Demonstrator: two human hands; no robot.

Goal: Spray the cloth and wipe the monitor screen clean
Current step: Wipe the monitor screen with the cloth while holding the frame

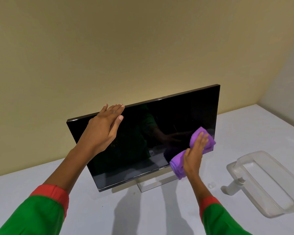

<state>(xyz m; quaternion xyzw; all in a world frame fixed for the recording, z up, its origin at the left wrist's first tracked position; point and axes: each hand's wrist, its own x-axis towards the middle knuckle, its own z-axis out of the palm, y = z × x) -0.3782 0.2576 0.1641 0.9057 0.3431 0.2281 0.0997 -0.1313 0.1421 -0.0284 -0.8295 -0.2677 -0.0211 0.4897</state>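
Observation:
A black flat monitor (143, 141) stands tilted on a white table, its screen dark and glossy. My left hand (103, 128) rests on the monitor's top left edge, fingers over the bezel and thumb on the glass. My right hand (194, 155) presses a folded purple cloth (178, 165) flat against the lower right part of the screen, near the bottom bezel. A small white spray bottle (233, 187) lies on its side on the table to the right, partly behind a clear tray.
A clear plastic tray (265, 184) sits on the white table (58, 175) to the right of the monitor. A small clear cap (211, 185) lies beside the bottle. A beige wall rises right behind the monitor, with a corner at far right.

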